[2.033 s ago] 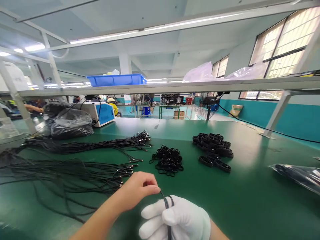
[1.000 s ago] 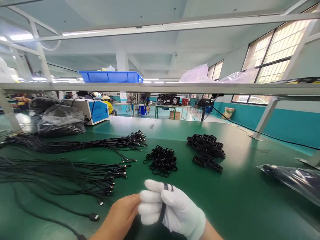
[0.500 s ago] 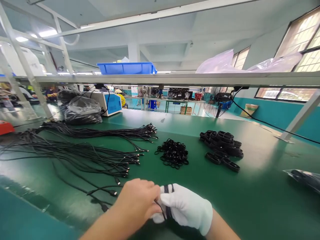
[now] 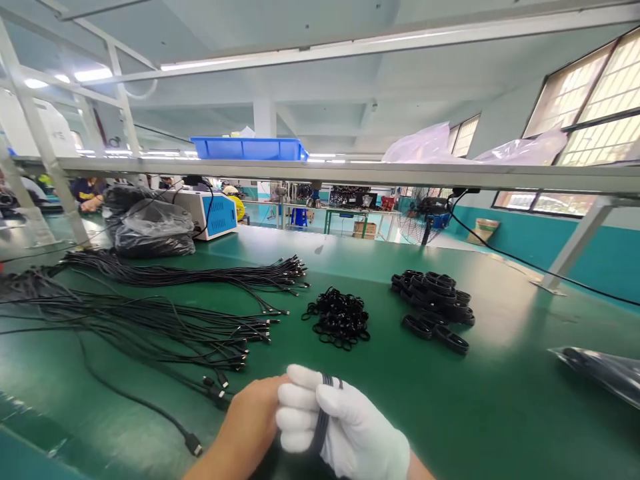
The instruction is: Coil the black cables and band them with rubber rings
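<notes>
There are two hands [image 4: 345, 420], two cable bundles [image 4: 200, 275], one ring heap [image 4: 343, 317] and one coil pile [image 4: 433, 297].

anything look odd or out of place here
Nothing looks spilled or damaged. One cable end lies apart from the near cable bundle, closer to the front edge of the bench, so it looks stray. Also, the right hand is gloved while the left hand is bare, a mismatch.

I can't make out a single word, label, brand, number or sign from here, near or far, left or right.
</notes>
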Action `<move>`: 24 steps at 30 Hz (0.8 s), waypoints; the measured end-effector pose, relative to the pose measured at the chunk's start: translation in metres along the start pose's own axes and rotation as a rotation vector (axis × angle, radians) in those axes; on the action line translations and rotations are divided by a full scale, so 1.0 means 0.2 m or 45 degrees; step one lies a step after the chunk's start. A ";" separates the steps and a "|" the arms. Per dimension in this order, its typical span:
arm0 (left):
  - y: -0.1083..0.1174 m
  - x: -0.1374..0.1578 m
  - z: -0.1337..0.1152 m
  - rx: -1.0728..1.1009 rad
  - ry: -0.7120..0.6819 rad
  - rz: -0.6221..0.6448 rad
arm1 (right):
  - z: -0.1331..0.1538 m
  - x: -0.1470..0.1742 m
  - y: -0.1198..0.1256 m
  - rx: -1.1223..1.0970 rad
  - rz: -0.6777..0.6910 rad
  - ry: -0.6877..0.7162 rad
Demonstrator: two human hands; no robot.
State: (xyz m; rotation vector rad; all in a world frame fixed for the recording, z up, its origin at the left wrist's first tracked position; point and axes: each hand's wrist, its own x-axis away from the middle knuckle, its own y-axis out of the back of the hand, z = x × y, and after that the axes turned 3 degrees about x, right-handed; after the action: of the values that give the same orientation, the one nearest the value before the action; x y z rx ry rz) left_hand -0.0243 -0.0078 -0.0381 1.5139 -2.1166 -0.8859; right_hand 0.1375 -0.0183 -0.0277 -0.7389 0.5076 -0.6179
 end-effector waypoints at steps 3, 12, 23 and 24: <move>0.00 0.01 0.04 -0.391 0.039 -0.094 | 0.03 0.01 0.05 -0.092 -0.295 0.161; -0.17 0.11 -0.09 -1.014 -0.291 -0.084 | 0.03 0.03 0.15 0.083 -0.776 0.121; 0.25 -0.07 -0.24 -0.639 -0.560 0.325 | -0.08 0.05 0.05 0.114 -0.169 -0.367; 0.26 -0.09 -0.24 -0.573 -0.531 0.369 | -0.09 0.05 0.05 0.082 -0.161 -0.413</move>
State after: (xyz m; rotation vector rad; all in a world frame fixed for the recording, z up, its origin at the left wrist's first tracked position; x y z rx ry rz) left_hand -0.0248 0.0077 0.0331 0.8258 -2.1292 -1.5351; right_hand 0.1372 -0.0275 -0.0490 -0.7963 0.1422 -0.6138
